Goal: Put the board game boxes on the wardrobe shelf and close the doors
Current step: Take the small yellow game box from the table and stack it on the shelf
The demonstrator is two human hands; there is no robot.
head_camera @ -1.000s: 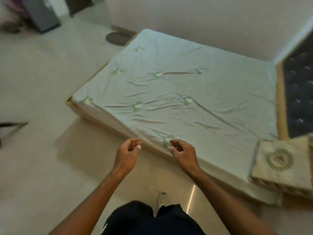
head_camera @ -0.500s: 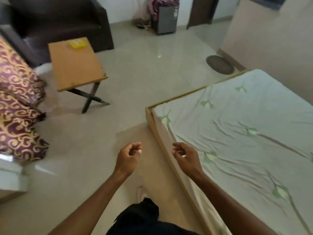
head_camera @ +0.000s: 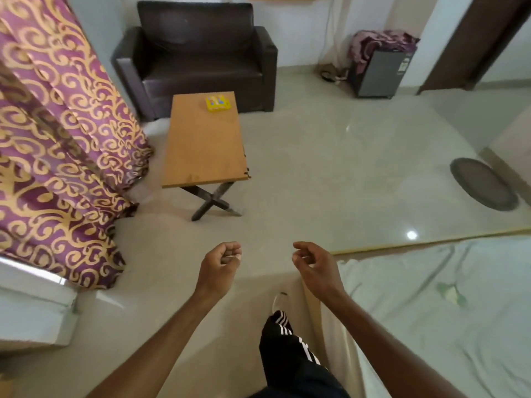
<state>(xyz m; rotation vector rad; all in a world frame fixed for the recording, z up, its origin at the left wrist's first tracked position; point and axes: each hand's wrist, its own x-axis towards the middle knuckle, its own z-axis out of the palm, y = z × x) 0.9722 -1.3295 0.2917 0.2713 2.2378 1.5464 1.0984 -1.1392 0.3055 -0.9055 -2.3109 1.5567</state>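
**Left hand point(head_camera: 219, 264), right hand point(head_camera: 313, 265): both empty**

Best to walk up to rectangular light-wood folding table point(head_camera: 201, 145), reach to its far end and lift small flat yellow cardboard board game box point(head_camera: 217, 103) level, gripped at opposite edges. Left hand loosely curled, gripping nothing; right hand slack, half open, likewise empty; both well apart from box.
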